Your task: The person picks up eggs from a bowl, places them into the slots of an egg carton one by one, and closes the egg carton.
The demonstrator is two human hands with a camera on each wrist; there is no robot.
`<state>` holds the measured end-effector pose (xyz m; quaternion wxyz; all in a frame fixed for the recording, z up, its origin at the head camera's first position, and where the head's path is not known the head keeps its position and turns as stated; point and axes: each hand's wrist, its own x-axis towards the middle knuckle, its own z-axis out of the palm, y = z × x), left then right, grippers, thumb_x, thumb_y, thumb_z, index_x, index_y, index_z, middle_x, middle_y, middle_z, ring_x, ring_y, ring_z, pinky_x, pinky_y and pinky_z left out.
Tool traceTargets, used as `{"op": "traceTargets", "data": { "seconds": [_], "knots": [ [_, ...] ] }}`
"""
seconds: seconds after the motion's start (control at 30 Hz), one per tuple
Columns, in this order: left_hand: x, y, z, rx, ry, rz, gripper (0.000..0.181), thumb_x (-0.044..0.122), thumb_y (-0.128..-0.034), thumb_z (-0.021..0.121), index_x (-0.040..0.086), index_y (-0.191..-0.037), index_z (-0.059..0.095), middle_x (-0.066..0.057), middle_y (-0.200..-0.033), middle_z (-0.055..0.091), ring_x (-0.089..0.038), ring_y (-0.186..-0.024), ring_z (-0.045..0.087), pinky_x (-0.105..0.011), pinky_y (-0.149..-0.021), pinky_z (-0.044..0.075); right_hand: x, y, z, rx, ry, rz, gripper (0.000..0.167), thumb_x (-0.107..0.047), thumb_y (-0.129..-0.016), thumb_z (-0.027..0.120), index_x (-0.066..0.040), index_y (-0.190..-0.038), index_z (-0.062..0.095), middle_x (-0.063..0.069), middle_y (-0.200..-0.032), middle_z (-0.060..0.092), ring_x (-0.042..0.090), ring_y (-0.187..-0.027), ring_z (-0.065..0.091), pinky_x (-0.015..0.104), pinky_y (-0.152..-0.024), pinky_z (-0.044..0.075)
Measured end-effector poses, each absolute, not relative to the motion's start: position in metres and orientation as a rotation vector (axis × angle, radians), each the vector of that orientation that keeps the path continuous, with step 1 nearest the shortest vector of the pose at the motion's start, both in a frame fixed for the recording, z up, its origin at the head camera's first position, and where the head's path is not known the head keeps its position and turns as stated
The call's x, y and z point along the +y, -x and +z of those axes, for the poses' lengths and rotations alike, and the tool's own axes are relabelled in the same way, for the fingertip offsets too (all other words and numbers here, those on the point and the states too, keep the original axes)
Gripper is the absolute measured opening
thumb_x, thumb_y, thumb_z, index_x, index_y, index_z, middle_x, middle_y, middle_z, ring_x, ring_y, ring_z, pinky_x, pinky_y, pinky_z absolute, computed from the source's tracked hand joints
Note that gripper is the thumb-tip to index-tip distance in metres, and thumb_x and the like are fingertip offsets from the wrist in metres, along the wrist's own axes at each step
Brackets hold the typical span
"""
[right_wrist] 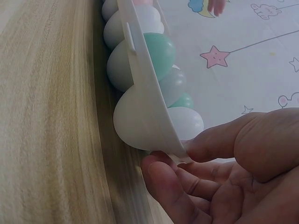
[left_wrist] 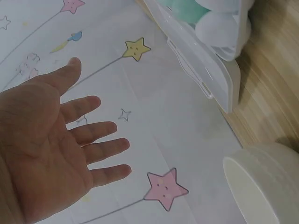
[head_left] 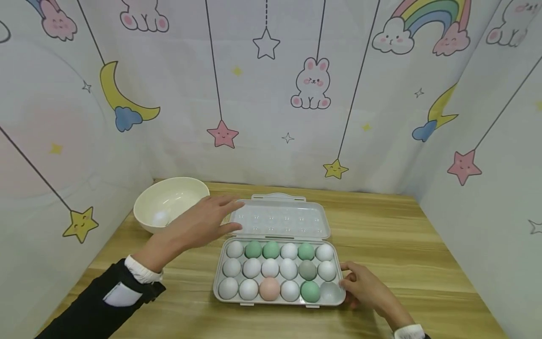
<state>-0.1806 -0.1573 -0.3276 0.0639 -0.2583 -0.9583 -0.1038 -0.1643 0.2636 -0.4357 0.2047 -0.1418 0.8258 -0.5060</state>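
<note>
A white plastic egg box lies on the table with its lid folded back behind it. Eggs fill its rows: white eggs, several green eggs, a grey-green egg and a pink egg. Its front right cup shows a bare bottom. My right hand pinches the box's right rim, thumb on the upper side and fingers below, as the right wrist view shows. Above the left end of the lid, my left hand hovers with spread fingers, holding nothing.
A cream bowl stands at the back left, partly behind my left forearm. The wooden table extends to both sides of the box. Fabric walls printed with stars and rabbits enclose the back and sides.
</note>
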Motion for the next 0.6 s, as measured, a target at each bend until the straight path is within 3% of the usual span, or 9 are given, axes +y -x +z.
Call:
{"op": "traceTargets", "data": {
  "seconds": [0.13, 0.33, 0.6],
  "knots": [
    [-0.187, 0.182, -0.33, -2.882, 0.686, -0.298, 0.055, 0.036, -0.1004, 0.069, 0.005, -0.144, 0.058, -0.022, -0.145, 0.056, -0.041, -0.133, 0.054, -0.059, -0.111, 0.04, 0.263, 0.164, -0.436, 2.303, 0.399, -1.407, 0.039, 0.003, -0.094, 0.061, 0.015, -0.129, 0.052, 0.01, -0.077, 0.061, 0.024, -0.062, 0.061, 0.034, -0.048, 0.055],
    [-0.23, 0.183, -0.333, -2.974, 0.463, -0.326, 0.059, 0.037, -0.1012, 0.067, 0.005, -0.149, 0.054, -0.031, -0.149, 0.049, -0.05, -0.131, 0.052, -0.064, -0.108, 0.041, 0.262, 0.162, -0.439, 2.284, 0.401, -1.415, 0.038, 0.003, -0.094, 0.061, 0.015, -0.129, 0.052, 0.01, -0.076, 0.061, 0.023, -0.061, 0.061, 0.034, -0.048, 0.055],
    [-0.285, 0.202, -0.35, -3.054, 0.335, -0.418, 0.061, 0.028, -0.1034, 0.064, -0.007, -0.15, 0.046, -0.035, -0.149, 0.045, -0.052, -0.136, 0.044, -0.064, -0.11, 0.037, 0.263, 0.164, -0.439, 2.291, 0.387, -1.398, 0.038, 0.002, -0.095, 0.061, 0.014, -0.13, 0.051, 0.01, -0.077, 0.062, 0.023, -0.06, 0.06, 0.034, -0.049, 0.055]
  ]
}}
